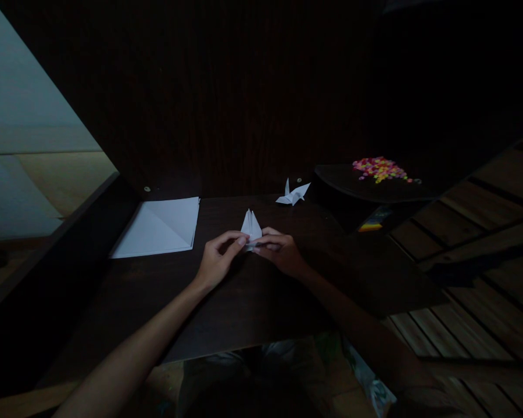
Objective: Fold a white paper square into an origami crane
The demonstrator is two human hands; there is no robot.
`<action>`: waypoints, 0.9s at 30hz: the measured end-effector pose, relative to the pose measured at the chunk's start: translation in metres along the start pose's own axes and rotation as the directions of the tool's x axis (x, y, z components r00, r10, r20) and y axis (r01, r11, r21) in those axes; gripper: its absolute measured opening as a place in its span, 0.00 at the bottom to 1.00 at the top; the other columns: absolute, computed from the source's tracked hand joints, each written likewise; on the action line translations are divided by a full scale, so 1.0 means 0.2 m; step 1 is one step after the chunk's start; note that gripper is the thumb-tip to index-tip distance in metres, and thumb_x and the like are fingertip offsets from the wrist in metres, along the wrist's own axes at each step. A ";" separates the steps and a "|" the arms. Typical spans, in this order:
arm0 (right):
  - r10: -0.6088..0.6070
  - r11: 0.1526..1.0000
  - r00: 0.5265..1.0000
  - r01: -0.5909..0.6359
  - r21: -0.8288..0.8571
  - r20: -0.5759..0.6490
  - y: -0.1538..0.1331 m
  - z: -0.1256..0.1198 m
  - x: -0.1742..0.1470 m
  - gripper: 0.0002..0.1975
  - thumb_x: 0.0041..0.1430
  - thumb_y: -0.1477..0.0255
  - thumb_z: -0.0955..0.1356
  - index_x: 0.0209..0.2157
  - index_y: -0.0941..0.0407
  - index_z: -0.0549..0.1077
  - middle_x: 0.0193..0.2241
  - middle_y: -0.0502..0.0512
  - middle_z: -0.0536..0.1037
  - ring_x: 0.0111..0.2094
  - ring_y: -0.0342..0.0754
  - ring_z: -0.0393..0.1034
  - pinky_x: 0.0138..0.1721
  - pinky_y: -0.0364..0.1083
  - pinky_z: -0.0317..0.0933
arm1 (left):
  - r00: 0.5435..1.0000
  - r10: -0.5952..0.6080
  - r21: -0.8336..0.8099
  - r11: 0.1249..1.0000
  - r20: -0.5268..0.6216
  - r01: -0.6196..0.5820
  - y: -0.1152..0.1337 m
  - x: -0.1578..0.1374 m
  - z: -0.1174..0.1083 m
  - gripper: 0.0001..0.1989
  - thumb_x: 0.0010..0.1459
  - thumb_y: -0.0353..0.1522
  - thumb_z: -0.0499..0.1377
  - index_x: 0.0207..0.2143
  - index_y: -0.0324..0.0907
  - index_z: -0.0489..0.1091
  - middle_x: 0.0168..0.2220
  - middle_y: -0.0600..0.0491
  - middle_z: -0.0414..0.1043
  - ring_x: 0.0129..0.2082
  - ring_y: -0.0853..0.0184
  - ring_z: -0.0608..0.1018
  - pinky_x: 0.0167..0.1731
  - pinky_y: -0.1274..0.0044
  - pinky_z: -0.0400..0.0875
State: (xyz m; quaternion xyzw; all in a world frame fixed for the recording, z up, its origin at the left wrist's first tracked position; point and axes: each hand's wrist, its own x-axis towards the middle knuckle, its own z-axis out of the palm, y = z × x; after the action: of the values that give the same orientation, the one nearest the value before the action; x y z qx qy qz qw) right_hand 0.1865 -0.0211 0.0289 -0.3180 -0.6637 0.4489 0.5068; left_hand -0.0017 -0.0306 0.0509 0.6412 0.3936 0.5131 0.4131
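Observation:
A small piece of folded white paper (251, 226), with two narrow points at its top, is between my hands above the dark desk. My left hand (220, 255) pinches its lower left side between thumb and fingers. On the lower right, my right hand (281, 251) has its fingers closed on the same paper. The bottom of the fold is partly hidden by my fingers. Behind it, to the right, a finished white paper crane (293, 193) stands on the desk near the back panel.
A stack of white square paper (161, 226) lies at the desk's left, the top sheet creased diagonally. On a raised dark shelf (335, 174) at the right sits a pile of small colourful pieces (381, 168). The desk (226, 313) has a side panel at left and a back panel.

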 end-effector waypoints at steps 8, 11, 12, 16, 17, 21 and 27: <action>0.202 0.955 0.978 -0.208 0.211 0.049 0.00 0.00 0.02 0.12 0.45 0.68 0.75 0.32 0.56 0.76 0.28 0.50 0.78 0.31 0.45 0.76 0.36 0.44 0.71 | 0.992 -0.068 -0.186 0.979 0.102 0.086 -0.06 0.01 0.03 0.21 0.45 0.36 0.70 0.41 0.36 0.73 0.32 0.49 0.78 0.30 0.64 0.80 0.33 0.72 0.76; 0.221 0.951 0.974 -0.226 0.210 0.047 -0.03 0.00 0.02 0.13 0.43 0.68 0.76 0.32 0.57 0.77 0.29 0.51 0.80 0.31 0.46 0.76 0.37 0.46 0.72 | 0.996 -0.052 -0.187 0.980 0.070 0.064 -0.07 0.02 0.03 0.19 0.46 0.36 0.70 0.39 0.36 0.74 0.34 0.48 0.79 0.31 0.64 0.80 0.35 0.71 0.77; 0.228 0.953 0.973 -0.229 0.200 0.028 -0.03 0.00 0.02 0.12 0.43 0.68 0.76 0.31 0.57 0.77 0.29 0.52 0.80 0.31 0.47 0.76 0.38 0.47 0.72 | 0.997 -0.049 -0.189 0.980 0.060 0.060 -0.07 0.02 0.03 0.18 0.46 0.36 0.70 0.39 0.36 0.75 0.34 0.48 0.79 0.31 0.63 0.80 0.35 0.71 0.77; 0.268 0.948 0.962 -0.253 0.193 -0.057 -0.05 0.00 0.03 0.12 0.41 0.67 0.77 0.28 0.58 0.79 0.27 0.52 0.79 0.29 0.47 0.76 0.37 0.47 0.72 | 0.998 -0.059 -0.190 0.980 0.030 0.063 -0.07 0.02 0.02 0.16 0.45 0.37 0.70 0.34 0.37 0.76 0.35 0.48 0.79 0.32 0.63 0.80 0.37 0.71 0.76; 0.270 0.947 0.961 -0.253 0.199 -0.066 -0.05 0.00 0.03 0.11 0.41 0.67 0.77 0.27 0.58 0.79 0.27 0.52 0.79 0.28 0.47 0.76 0.36 0.47 0.72 | 0.998 -0.064 -0.187 0.980 0.024 0.068 -0.07 0.02 0.02 0.15 0.44 0.37 0.70 0.33 0.37 0.76 0.35 0.48 0.79 0.32 0.63 0.80 0.37 0.71 0.76; 0.248 0.948 0.967 -0.229 0.222 -0.062 -0.05 0.00 0.02 0.10 0.42 0.67 0.77 0.27 0.57 0.81 0.29 0.52 0.79 0.29 0.46 0.75 0.36 0.46 0.73 | 0.998 -0.063 -0.171 0.983 0.017 0.065 -0.06 0.02 0.02 0.13 0.44 0.36 0.70 0.31 0.38 0.78 0.37 0.47 0.78 0.35 0.63 0.80 0.38 0.71 0.76; 0.202 0.953 0.978 -0.184 0.243 -0.049 -0.04 0.00 0.01 0.09 0.42 0.67 0.77 0.29 0.54 0.82 0.31 0.51 0.78 0.31 0.47 0.75 0.35 0.48 0.74 | 0.999 -0.045 -0.175 0.983 0.013 0.046 -0.04 0.02 0.02 0.11 0.43 0.35 0.70 0.29 0.39 0.78 0.36 0.48 0.77 0.34 0.64 0.79 0.36 0.73 0.76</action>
State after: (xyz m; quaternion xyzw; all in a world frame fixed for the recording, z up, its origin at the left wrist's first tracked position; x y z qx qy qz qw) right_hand 0.1866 -0.0214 0.0366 -0.3348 -0.5523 0.5602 0.5187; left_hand 0.0014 -0.0255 0.0445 0.5955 0.3595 0.5332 0.4814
